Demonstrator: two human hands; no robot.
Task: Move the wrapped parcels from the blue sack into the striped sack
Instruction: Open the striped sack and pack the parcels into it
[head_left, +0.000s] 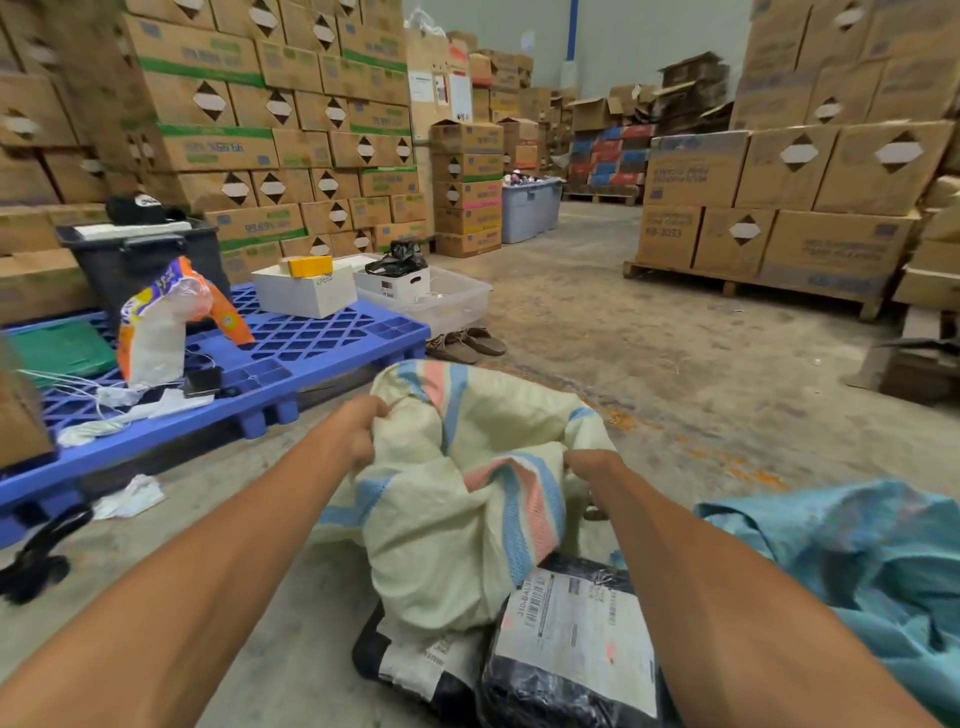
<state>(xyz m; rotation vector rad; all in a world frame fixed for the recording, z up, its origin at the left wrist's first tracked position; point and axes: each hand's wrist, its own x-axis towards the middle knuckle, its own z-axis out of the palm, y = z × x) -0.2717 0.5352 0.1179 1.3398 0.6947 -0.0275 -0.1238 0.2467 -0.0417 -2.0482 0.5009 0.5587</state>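
The striped sack (467, 499) lies crumpled on the floor (623, 364), its mouth held by both hands. The left hand (363, 428) is clenched on one side of the rim and the right hand (589, 462) on the other, each with cloth bunched in its fist. Two black parcels (571, 649) with white labels lie at the sack's near end, one partly under it. The blue sack (857, 561) lies just right of them. A pallet (311, 353) stands to the left, with sandals (465, 343) at its corner.

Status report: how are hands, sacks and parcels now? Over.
Left hand and right hand grip striped sack rim. Two parcels on floor, outside both sacks. Blue sack lies right. Striped sack drapes over one parcel.
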